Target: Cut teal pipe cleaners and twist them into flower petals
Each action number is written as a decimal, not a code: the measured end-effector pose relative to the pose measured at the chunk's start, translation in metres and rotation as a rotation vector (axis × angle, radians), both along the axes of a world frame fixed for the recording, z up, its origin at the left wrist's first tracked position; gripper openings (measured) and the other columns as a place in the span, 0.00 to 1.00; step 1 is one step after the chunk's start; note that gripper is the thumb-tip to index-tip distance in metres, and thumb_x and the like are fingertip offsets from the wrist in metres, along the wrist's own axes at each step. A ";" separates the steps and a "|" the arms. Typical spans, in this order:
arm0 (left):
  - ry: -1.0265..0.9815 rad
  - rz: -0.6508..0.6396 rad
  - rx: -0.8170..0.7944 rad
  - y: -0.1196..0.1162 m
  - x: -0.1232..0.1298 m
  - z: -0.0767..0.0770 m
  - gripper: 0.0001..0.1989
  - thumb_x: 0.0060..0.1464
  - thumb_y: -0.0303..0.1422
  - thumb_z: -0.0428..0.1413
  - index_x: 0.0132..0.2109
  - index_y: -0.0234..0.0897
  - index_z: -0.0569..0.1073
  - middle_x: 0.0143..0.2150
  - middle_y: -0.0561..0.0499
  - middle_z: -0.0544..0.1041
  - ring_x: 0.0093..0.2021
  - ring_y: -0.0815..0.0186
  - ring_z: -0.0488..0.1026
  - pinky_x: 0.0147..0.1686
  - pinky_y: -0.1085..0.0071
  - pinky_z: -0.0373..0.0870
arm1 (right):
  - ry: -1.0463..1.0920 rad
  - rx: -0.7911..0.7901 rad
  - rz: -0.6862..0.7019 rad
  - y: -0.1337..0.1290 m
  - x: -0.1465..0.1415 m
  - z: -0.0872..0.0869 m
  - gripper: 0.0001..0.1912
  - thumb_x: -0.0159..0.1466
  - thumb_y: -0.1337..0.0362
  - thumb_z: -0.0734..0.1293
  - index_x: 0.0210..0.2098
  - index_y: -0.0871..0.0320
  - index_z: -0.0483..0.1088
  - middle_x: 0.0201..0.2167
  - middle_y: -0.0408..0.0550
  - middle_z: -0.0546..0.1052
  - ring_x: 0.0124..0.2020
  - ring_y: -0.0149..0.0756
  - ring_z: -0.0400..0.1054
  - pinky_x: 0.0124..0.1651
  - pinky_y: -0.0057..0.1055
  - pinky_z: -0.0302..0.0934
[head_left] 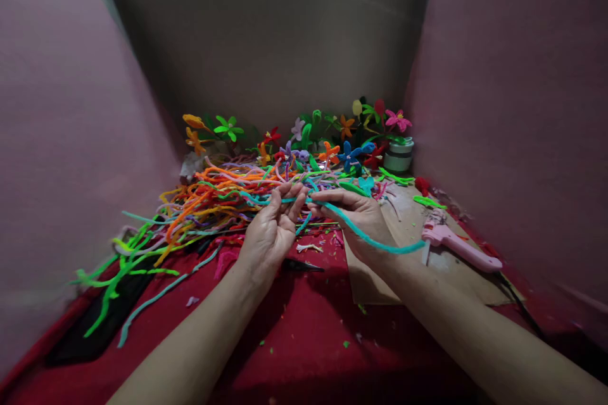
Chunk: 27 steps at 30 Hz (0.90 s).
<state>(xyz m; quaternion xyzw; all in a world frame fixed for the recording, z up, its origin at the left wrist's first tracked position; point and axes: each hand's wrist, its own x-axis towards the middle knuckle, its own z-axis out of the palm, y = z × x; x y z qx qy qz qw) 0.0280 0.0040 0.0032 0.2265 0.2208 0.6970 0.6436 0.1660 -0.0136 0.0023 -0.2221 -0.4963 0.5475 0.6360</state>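
Left hand [278,223]: you pinch the turquoise pipe cleaner [365,237]
Right hand [356,215]: pinching it too
Glue gun [462,247]: near the surface's [294,345] right edge

The view is dim, its edges stretched.

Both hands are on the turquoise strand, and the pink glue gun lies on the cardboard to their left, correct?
The left hand and right hand are on the turquoise strand, but the head view shows the pink glue gun on the cardboard to their right, not left.
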 end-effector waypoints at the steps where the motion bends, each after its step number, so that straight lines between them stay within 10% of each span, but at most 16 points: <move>1: 0.005 -0.001 0.004 0.000 0.000 0.001 0.13 0.59 0.27 0.45 0.34 0.27 0.72 0.35 0.44 0.77 0.41 0.65 0.76 0.42 0.72 0.74 | -0.008 0.005 -0.008 0.001 0.000 0.001 0.07 0.50 0.69 0.71 0.30 0.58 0.76 0.31 0.45 0.78 0.32 0.32 0.72 0.40 0.30 0.67; 7: 0.132 -0.035 0.067 -0.005 0.004 -0.002 0.08 0.52 0.19 0.51 0.37 0.30 0.73 0.38 0.46 0.76 0.42 0.67 0.75 0.43 0.74 0.72 | 0.072 -0.036 0.021 0.013 -0.001 0.001 0.04 0.52 0.64 0.71 0.27 0.59 0.74 0.26 0.43 0.76 0.28 0.31 0.71 0.39 0.32 0.67; 14: 0.386 -0.131 0.044 -0.004 0.003 -0.018 0.08 0.45 0.31 0.61 0.32 0.29 0.73 0.24 0.51 0.72 0.23 0.72 0.68 0.18 0.79 0.63 | 0.083 -0.166 0.103 0.022 -0.001 -0.016 0.09 0.51 0.62 0.71 0.26 0.61 0.70 0.21 0.43 0.74 0.22 0.31 0.70 0.30 0.30 0.67; 27: 0.572 -0.115 0.072 -0.012 0.005 -0.013 0.10 0.44 0.33 0.61 0.31 0.31 0.70 0.24 0.51 0.73 0.19 0.71 0.69 0.16 0.77 0.66 | -0.644 -0.185 0.038 0.017 0.001 -0.026 0.07 0.52 0.69 0.62 0.19 0.61 0.64 0.13 0.39 0.66 0.15 0.26 0.57 0.20 0.24 0.51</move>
